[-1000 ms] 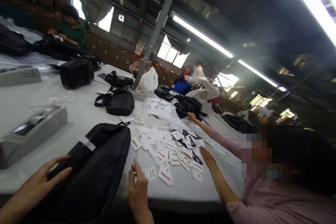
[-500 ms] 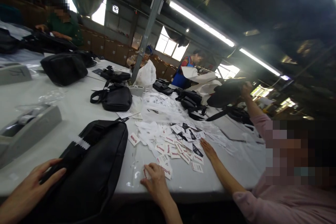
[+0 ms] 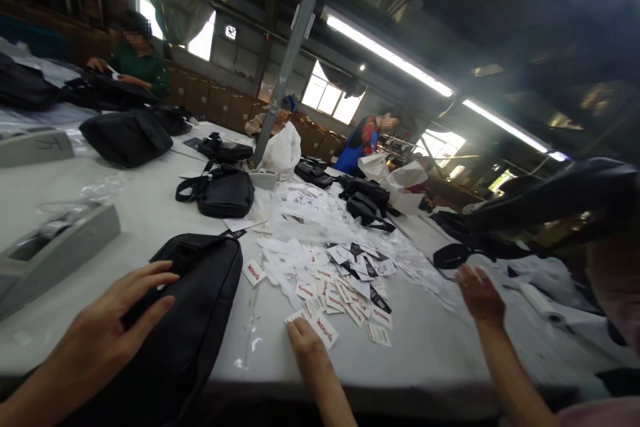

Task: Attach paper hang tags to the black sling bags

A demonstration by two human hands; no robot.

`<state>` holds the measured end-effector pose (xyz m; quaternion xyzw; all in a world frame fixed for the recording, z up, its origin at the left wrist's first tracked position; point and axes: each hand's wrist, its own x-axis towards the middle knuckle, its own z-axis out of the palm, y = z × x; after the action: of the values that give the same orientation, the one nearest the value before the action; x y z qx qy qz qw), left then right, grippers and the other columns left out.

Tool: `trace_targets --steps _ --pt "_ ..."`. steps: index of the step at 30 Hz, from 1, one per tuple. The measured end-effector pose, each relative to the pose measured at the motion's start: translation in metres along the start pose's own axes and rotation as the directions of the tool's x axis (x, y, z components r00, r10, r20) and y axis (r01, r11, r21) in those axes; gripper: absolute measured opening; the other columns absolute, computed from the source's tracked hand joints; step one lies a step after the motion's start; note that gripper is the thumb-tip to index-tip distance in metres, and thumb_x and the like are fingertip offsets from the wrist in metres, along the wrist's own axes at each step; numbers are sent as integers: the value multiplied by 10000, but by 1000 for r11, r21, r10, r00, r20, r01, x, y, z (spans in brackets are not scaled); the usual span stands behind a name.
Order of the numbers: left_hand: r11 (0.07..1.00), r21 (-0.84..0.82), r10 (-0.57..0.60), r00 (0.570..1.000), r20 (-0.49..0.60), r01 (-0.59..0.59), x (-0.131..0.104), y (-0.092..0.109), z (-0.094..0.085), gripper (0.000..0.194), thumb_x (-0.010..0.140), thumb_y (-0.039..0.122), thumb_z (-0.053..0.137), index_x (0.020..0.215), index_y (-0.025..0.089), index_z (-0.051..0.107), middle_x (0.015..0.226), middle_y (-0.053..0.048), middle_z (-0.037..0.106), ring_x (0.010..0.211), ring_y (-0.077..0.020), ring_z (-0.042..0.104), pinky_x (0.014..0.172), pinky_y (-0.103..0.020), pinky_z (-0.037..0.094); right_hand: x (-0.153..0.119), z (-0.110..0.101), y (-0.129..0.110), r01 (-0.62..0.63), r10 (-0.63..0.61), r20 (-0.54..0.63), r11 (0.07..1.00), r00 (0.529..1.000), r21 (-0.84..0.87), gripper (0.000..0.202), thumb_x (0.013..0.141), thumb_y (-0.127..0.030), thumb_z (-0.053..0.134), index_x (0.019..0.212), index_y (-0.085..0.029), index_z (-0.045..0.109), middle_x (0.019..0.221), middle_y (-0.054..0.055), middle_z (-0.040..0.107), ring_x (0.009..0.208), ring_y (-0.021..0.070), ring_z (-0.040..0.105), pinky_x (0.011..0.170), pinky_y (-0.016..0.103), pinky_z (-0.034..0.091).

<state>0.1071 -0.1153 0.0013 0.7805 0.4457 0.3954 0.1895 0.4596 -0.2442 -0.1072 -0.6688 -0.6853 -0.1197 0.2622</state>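
A black bag (image 3: 210, 287) stands propped at the table's front edge, its lower part out of sight below. My left hand (image 3: 115, 320) is closed on its upper left side, thumb and fingers around a dark part of it. On the white tabletop, my right hand (image 3: 310, 347) pinches a white price tag (image 3: 297, 315) at the near side of the tag pile. Loose tags with red print (image 3: 345, 290) lie around it, mixed with black-and-white cards (image 3: 360, 260). Crumpled white tissue and clear plastic (image 3: 280, 253) border the pile.
Tape dispensers (image 3: 75, 247) stand at left. More black bags (image 3: 225, 190) lie farther back, near a metal post (image 3: 295, 47) and a white plastic sack (image 3: 283, 150). A co-worker's hand (image 3: 483, 297) reaches over the table at right, below a raised black bag (image 3: 560, 193).
My left hand has shifted right and up on the bag, and the white toothed strip no longer shows. My right hand has moved slightly right. The co-worker's near hand has left the tags.
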Motion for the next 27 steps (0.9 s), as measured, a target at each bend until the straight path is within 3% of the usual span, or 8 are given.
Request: trace_targets --steps 3,8,11,15,18,20,21,27 --pt "987 -160 -10 991 133 32 10 34 17 385 821 502 506 1125 276 574 1287 -20 546 1156 -229 522 842 -294 505 16 -9 6 -173 175 -135 985 975 24 324 937 -197 299 873 -181 616 779 69 631 773 179 599 719 274 455" --pt "945 -320 37 947 318 71 28 72 51 358 850 440 472 1102 225 608 1099 -49 657 970 -219 606 835 -305 490 61 -25 22 -455 463 -292 885 837 99 316 950 -329 323 933 -144 579 777 74 660 667 174 606 615 258 415" --pt "925 -367 61 912 405 101 39 85 65 336 848 401 471 1087 216 617 1016 -35 679 872 -199 618 780 -280 478 80 -27 24 -466 483 -254 876 838 127 283 924 -319 394 858 -166 622 733 58 676 645 176 616 621 262 394" --pt "918 -378 79 878 472 121 50 87 79 265 830 341 490 1014 212 631 887 -8 680 772 -169 611 690 -244 448 93 -33 22 -391 471 -192 854 861 343 136 818 -221 559 737 -198 667 861 69 696 1061 238 565 907 342 317" --pt "920 -369 76 859 506 136 55 81 90 247 830 343 478 957 201 636 828 -6 671 715 -161 597 639 -234 426 103 -46 35 -304 739 -182 471 649 828 120 700 -285 702 772 -195 669 905 52 681 1093 244 525 905 339 340" --pt "913 -374 61 854 516 161 57 76 99 263 828 357 477 963 195 635 835 -15 675 712 -164 597 634 -236 423 111 -56 48 -181 855 -122 243 504 953 216 678 -376 708 793 -207 637 847 17 663 935 207 576 786 317 417" --pt "906 -385 54 854 517 176 58 73 104 272 825 363 481 973 193 634 857 -21 678 731 -169 602 647 -240 426 114 -61 54 -138 871 -99 187 481 973 233 684 -408 691 793 -216 614 813 -1 649 851 185 586 732 312 440" --pt "809 -487 -19 844 536 328 64 62 133 371 828 467 462 1013 179 604 902 -48 656 731 -175 610 638 -254 443 120 -76 32 52 791 29 -77 611 996 245 658 -351 717 766 -197 561 629 -51 490 580 84 495 503 198 422"
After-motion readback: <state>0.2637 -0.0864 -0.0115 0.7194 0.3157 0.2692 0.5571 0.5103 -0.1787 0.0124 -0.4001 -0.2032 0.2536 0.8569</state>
